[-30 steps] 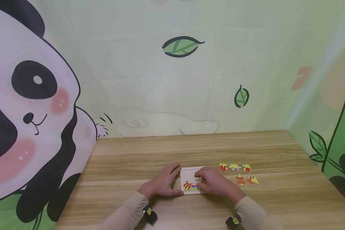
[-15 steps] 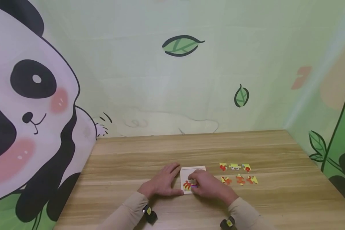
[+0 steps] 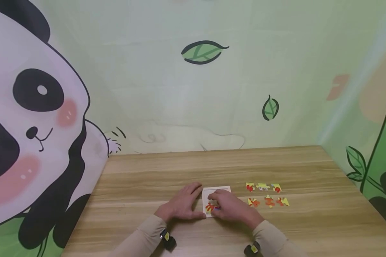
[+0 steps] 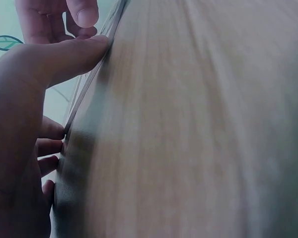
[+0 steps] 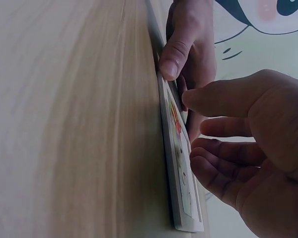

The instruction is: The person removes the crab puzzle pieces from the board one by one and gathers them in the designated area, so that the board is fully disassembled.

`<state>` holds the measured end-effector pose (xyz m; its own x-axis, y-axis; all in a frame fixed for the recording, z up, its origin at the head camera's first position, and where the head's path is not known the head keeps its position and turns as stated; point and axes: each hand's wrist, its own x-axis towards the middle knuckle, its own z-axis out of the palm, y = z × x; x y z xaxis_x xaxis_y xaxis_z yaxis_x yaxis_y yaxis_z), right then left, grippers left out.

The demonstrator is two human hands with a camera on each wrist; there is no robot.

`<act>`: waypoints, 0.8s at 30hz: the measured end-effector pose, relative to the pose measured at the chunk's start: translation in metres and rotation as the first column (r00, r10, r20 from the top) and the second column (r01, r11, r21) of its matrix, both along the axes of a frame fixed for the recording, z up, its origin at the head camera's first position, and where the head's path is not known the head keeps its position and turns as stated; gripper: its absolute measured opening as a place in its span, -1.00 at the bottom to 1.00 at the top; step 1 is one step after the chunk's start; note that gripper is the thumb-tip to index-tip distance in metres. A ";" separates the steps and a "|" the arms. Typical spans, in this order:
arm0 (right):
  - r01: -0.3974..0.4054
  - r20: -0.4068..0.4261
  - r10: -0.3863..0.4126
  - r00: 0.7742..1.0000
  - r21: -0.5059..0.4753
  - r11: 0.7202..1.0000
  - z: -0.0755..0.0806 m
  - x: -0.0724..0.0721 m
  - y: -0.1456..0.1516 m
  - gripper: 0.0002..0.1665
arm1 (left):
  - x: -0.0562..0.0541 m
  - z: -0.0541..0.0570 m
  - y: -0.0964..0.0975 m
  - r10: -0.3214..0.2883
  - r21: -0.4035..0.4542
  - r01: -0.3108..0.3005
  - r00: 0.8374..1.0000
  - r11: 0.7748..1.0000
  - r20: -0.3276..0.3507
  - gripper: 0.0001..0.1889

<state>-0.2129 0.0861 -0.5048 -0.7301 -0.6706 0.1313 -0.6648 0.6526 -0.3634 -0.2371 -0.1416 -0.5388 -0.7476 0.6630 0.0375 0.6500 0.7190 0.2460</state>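
Note:
A white puzzle tray (image 3: 217,190) lies flat on the wooden table (image 3: 212,167). Coloured pieces (image 3: 209,207) sit in its near left part. My left hand (image 3: 193,201) lies on the table against the tray's left edge, with its thumb (image 4: 64,57) pressed to the tray rim (image 4: 89,82). My right hand (image 3: 222,203) hovers over the tray with loosely bent fingers, its fingertips at the coloured pieces. In the right wrist view the tray (image 5: 181,173) shows edge-on, the right hand (image 5: 243,144) close above it with nothing between its fingers, and the left hand (image 5: 188,44) is at the far edge.
Several loose puzzle pieces (image 3: 264,194) lie in two rows on the table right of the tray. A wall with a panda picture (image 3: 35,107) stands at the left and back. A green wall borders the table's right side.
My right hand has slid left from the tray's right side to its left part, and a loose piece behind it has come into view. The left hand has stayed put.

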 end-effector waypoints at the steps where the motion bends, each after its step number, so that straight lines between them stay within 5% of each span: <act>1: 0.001 0.003 -0.001 1.000 0.004 1.000 0.000 0.000 0.000 -0.49 | 0.000 0.000 0.000 -0.001 0.002 0.001 1.000 1.000 -0.001 0.07; 24: -0.006 0.030 0.004 1.000 0.073 0.997 0.004 -0.001 -0.008 -0.46 | -0.001 -0.003 0.000 -0.004 0.023 0.004 1.000 1.000 -0.017 0.06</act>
